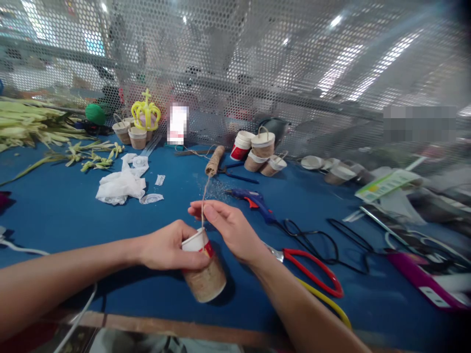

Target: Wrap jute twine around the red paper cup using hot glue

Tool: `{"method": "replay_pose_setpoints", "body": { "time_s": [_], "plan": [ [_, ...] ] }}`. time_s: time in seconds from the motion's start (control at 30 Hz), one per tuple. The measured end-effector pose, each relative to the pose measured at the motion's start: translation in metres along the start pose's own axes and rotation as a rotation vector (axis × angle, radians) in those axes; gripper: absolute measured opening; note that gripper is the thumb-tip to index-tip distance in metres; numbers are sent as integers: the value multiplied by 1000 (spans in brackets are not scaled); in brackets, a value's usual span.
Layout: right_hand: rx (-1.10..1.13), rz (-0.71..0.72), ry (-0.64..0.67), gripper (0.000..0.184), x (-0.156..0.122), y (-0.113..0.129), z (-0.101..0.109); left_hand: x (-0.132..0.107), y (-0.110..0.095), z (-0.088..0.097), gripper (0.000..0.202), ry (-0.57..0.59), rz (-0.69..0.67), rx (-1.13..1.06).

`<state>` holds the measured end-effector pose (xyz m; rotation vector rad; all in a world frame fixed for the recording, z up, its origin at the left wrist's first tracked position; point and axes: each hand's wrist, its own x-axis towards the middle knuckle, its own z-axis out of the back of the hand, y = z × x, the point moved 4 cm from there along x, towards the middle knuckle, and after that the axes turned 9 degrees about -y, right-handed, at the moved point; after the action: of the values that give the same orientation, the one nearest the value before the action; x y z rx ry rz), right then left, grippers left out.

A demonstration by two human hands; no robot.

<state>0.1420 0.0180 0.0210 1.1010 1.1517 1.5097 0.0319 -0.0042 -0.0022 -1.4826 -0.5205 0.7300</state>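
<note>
My left hand is closed round a paper cup, thumb across its side and fingers at the rim. The cup leans; brown twine wraps its lower part, while a red and white band shows near the rim. A strand of twine runs up from the cup's rim to a twine roll lying farther back. My right hand pinches this strand between thumb and fingers just above the cup. Beyond the right hand lies a blue glue gun, and red-handled scissors rest beside the right forearm.
Small twine-wrapped cups are stacked at the back, with others beside a yellow crown. White crumpled paper and pale plant husks lie left. Black cable and a purple power strip lie right. A perforated metal screen stands behind.
</note>
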Motion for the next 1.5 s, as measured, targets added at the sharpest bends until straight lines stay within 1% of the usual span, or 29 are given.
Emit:
{"method": "replay_pose_setpoints", "body": {
  "time_s": [0.1,0.2,0.27,0.33,0.37,0.43,0.5,0.57,0.6,0.63,0.67,0.7,0.77,0.8,0.83,0.87,0.93,1.0,1.13,1.23,1.33,1.43,1.5],
  "plan": [
    [75,-95,-81,24,5,-4,3,-7,-6,-10,18,103,7,0],
    [75,-154,-136,25,9,-9,6,-15,-13,-19,14,176,13,2],
    [21,-180,-122,26,11,-13,5,-19,-16,-24,16,238,25,-16],
    [-106,-188,-89,25,13,-16,4,-20,-17,-24,17,255,27,-35],
    [-172,-188,-77,24,14,-18,5,-19,-18,-22,17,232,25,-45],
    [-274,-177,-90,25,16,-18,9,-13,-16,-13,16,120,24,-51],
    [-331,-161,-143,25,16,-12,18,-5,-13,2,19,-63,14,-79],
    [-418,-130,-209,22,13,1,32,3,-9,18,23,-259,-17,-135],
    [-475,-109,-245,20,11,9,40,6,-7,27,25,-372,-31,-128],
    [-578,-82,-263,21,10,17,48,9,-4,33,25,-463,-31,-124],
    [-683,-55,-270,23,9,25,56,11,-1,38,26,-510,-27,-132],
    [-796,-34,-301,26,9,30,65,13,2,41,26,-530,-23,-142],
    [-1052,-61,-338,31,11,32,84,16,7,43,28,-530,-25,-124],
    [-1185,-107,-344,34,14,28,94,17,9,42,28,-521,-25,-104],
    [-1323,-183,-300,35,17,20,102,17,10,42,28,-515,-32,-83],
    [-1366,-227,-267,35,21,11,109,17,11,40,28,-504,-35,-63],
    [-1396,-271,-207,33,28,-8,118,17,12,38,26,-482,-40,-22],
    [-1405,-288,-180,30,33,-23,124,17,12,35,26,-461,-39,12],
    [-1397,-312,-187,17,37,-38,132,18,14,35,25,-449,-30,44],
    [-1343,-339,-212,12,37,-42,137,18,13,37,24,-449,-21,50],
    [-1255,-352,-268,13,35,-42,141,18,11,37,21,-423,0,45],
    [-1127,-348,-350,20,31,-35,141,18,7,36,20,-389,19,46],
    [-1034,-323,-401,27,26,-24,137,17,5,36,20,-377,20,52]
  ]
}}
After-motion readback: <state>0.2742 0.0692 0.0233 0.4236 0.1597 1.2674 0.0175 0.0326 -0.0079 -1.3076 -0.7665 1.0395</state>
